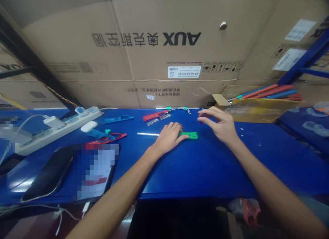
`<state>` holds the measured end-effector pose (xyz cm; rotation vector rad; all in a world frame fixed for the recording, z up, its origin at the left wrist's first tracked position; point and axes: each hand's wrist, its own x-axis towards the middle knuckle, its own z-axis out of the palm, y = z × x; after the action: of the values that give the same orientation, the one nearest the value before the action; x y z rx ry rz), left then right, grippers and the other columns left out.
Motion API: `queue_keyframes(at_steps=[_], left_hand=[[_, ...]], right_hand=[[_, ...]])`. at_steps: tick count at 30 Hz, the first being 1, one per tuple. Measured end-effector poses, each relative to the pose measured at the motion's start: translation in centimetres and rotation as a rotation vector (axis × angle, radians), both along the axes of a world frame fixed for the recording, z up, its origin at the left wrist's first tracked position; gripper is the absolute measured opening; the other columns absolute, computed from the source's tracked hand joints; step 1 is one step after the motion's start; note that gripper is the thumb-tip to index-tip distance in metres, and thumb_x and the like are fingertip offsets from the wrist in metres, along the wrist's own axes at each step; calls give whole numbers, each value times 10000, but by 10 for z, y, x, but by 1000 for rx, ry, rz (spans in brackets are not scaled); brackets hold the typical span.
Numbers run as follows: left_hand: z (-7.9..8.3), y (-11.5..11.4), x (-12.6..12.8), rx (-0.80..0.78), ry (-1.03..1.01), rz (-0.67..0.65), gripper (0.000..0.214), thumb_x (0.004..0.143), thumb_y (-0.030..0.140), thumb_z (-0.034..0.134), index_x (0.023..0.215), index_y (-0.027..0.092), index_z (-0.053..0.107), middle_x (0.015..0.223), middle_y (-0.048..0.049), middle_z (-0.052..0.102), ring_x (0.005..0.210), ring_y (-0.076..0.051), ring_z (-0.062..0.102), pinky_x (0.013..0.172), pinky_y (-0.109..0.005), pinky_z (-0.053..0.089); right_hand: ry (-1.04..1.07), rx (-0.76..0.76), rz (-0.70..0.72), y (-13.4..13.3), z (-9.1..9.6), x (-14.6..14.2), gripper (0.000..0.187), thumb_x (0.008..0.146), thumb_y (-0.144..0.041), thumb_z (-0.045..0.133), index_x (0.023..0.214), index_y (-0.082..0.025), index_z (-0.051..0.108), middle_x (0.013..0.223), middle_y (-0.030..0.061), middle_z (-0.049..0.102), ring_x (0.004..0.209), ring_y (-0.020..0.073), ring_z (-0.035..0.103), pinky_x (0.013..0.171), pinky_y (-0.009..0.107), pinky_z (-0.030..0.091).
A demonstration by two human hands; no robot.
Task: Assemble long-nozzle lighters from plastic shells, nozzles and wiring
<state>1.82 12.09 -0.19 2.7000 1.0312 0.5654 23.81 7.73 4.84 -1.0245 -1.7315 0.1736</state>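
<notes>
My left hand (169, 137) lies on the blue table (195, 167) with its fingers curled over one end of a flat green plastic piece (190, 135), holding it down. My right hand (221, 124) hovers just right of that piece, thumb and fingers pinched on a small thin dark red object (200, 122) above the green piece's right end. A thin metal rod (147, 134) lies on the table just left of my left hand.
Red (155, 115) and blue (117, 119) plastic lighter shells lie farther back and left. A white power strip (59, 127), a phone (48, 177) and a tablet sit at the left. A cardboard box (257, 109) of long coloured parts stands at the right. Large cartons wall the back.
</notes>
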Motion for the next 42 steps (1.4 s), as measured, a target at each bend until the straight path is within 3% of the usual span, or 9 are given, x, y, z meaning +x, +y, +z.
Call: queue_keyframes(at_steps=[2,7,12,17,22,27,33,38,42], left_hand=[[0,0,1,10,11,3,466,1008,610,397,1088,191,586,1207,-78,649,1120,-266,547,937,-416,434],[-2,1,2,35,37,6,492,1013,615,363,1093,188,594,1222,-92,630,1123,-271,540,938,-420,426],[-3,2,4,39,67,6,506,1019,611,339,1052,183,607,1204,-100,624,1087,-278,540,930,-426,427],[-3,2,4,41,33,4,504,1019,608,342,1045,182,612,1295,-113,604,1144,-279,534,967,-432,425],[-3,1,3,55,31,0,487,997,616,400,1041,179,610,1351,-120,595,1176,-284,537,990,-433,427],[-3,1,4,40,32,14,451,987,598,449,1034,177,606,1353,-115,601,1191,-287,539,986,-433,437],[-4,1,3,15,9,15,450,981,598,472,1040,176,616,1408,-132,564,1241,-301,523,1015,-462,441],[-3,1,3,17,10,20,440,978,592,483,1036,176,614,1413,-132,565,1265,-304,523,1013,-463,457],[-3,1,4,16,15,25,439,975,588,491,1048,173,613,1436,-137,554,1288,-307,515,1021,-471,458]], right_hand=[[-12,31,-36,0,-2,-2,151,915,-378,701,1016,-289,771,858,16,689,764,191,658,789,371,554],[93,-99,76,3,-7,-3,261,980,-384,602,1209,-283,676,1057,48,727,852,198,696,824,387,574],[26,39,-100,3,-5,2,164,901,-424,707,938,-270,752,857,32,678,793,203,661,795,385,572],[38,-132,104,5,-3,8,348,996,-417,557,1305,-293,660,1115,67,710,938,210,688,823,394,576],[-26,6,-56,7,-5,9,213,905,-399,707,1074,-291,777,858,23,665,791,189,644,814,379,553],[-13,-129,116,4,-4,5,345,1032,-393,493,1332,-310,644,1090,47,714,916,188,689,857,376,556],[-59,37,-94,1,-4,4,220,934,-424,668,1049,-256,752,857,31,683,788,196,660,811,368,548],[10,-66,49,4,-6,7,330,1031,-380,502,1303,-261,647,1086,63,721,910,197,698,858,376,561],[15,0,-50,5,-7,10,222,941,-399,662,1101,-267,740,884,27,689,804,194,673,813,373,564]])
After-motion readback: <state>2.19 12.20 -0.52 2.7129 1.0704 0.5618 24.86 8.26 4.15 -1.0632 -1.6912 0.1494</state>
